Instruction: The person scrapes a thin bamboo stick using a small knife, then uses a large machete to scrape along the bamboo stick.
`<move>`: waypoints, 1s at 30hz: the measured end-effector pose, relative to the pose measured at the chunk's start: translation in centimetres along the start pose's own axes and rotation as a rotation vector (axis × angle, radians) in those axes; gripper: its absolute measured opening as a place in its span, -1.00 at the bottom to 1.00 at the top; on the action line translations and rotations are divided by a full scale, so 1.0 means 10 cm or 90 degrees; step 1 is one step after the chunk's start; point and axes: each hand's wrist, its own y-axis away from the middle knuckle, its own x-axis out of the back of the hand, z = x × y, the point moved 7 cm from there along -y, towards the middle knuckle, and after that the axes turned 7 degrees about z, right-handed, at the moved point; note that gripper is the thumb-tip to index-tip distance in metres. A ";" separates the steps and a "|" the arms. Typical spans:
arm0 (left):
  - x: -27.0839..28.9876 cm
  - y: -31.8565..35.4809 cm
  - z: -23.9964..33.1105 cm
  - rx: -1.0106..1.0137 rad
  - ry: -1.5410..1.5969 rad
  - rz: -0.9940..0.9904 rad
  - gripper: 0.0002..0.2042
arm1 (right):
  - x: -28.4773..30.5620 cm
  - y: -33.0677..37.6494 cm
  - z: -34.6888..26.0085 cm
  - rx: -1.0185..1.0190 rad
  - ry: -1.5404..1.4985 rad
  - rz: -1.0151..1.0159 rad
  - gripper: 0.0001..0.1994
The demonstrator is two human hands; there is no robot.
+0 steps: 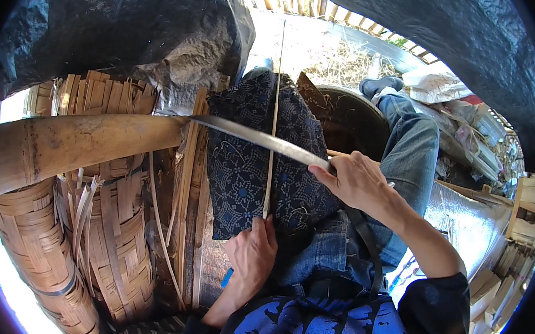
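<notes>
My left hand [252,253] is closed round the near end of a thin pale strip [269,186], which looks like split bamboo. The strip runs straight away from me over a dark blue patterned cloth [236,186] spread across my lap. In my closed right hand [359,183] is a long-bladed knife [263,140]; its handle is mostly hidden by the fingers. The blade points left and crosses over the strip. Whether the two touch, I cannot tell. The knife tip lies by the end of a thick bamboo pole [96,136].
Woven bamboo baskets [119,243] stand at the left beside upright slats [191,193]. Beyond the cloth is a dark round tub [351,120], by my jeans-clad leg [410,152]. Black sheeting [116,20] hangs overhead. Cut wood pieces [495,288] are stacked at the right.
</notes>
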 end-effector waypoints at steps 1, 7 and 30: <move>0.00 0.00 0.03 -0.018 -0.006 -0.004 -0.68 | -0.01 -0.03 0.03 -0.010 0.029 -0.008 -0.34; -0.05 0.09 0.07 -0.070 -0.037 0.051 -0.69 | -0.21 -0.29 0.28 -0.114 0.025 -0.160 -0.31; -0.06 -0.51 -0.38 0.203 0.437 -0.036 -0.65 | -0.44 -0.20 0.23 -0.111 -0.115 -0.119 -0.37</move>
